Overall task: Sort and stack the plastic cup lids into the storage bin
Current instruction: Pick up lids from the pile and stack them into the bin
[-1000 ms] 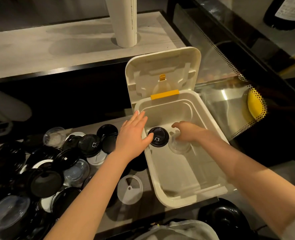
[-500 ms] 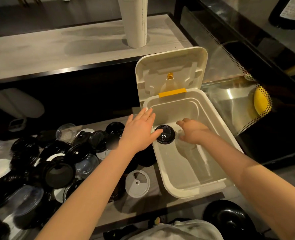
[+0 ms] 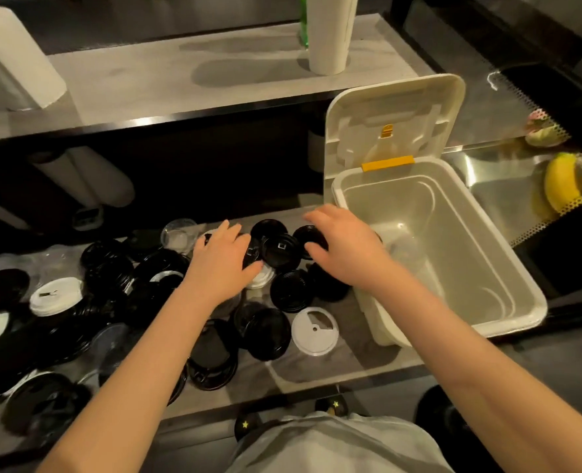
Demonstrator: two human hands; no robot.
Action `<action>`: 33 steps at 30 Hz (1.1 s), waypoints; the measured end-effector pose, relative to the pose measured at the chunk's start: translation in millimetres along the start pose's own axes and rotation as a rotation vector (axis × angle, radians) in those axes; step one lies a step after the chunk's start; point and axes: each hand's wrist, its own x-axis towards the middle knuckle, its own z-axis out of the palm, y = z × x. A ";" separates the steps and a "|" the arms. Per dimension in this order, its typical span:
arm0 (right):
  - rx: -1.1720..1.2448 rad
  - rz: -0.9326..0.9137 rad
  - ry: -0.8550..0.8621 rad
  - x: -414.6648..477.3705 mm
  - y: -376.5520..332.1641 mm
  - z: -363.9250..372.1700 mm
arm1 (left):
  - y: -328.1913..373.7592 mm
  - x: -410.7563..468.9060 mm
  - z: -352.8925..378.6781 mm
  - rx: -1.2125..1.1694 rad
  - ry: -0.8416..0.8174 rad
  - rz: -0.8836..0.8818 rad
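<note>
Stretching across the back, a pale grey counter (image 3: 146, 76) carries a tall white roll (image 3: 330, 32) standing upright. Below it on the lower shelf (image 3: 351, 349), the white storage bin (image 3: 508, 302) sits at the right with its hinged lid (image 3: 392, 110) tipped up and back, a yellow latch strip (image 3: 387, 163) along the hinge edge. Inside, one clear lid (image 3: 407, 254) lies near the left wall and part of a black one shows behind the right hand (the rest of the bin floor is bare).

To the bin's left, a loose heap of plastic cup lids (image 3: 105, 302) covers the shelf, mostly black, with some clear and white ones mixed in. A white lid with a cut-out wedge (image 3: 314, 331) lies flat by itself near the bin's front left corner, and another white lid (image 3: 55, 297) rests on the heap farther left.

Both arms reach over the heap. The left hand (image 3: 219, 264) is spread flat, palm down, on the lids. The right hand (image 3: 345, 247), fingers loosely curved, hovers just beside the bin's left rim with its fingertips at a black lid (image 3: 311, 237); whether it grips that lid I cannot tell.
</note>
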 end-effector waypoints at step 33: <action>0.423 0.516 -0.117 -66.5 -0.4 113.5 | -1.3 -33.0 96.8 0.130 -0.286 0.369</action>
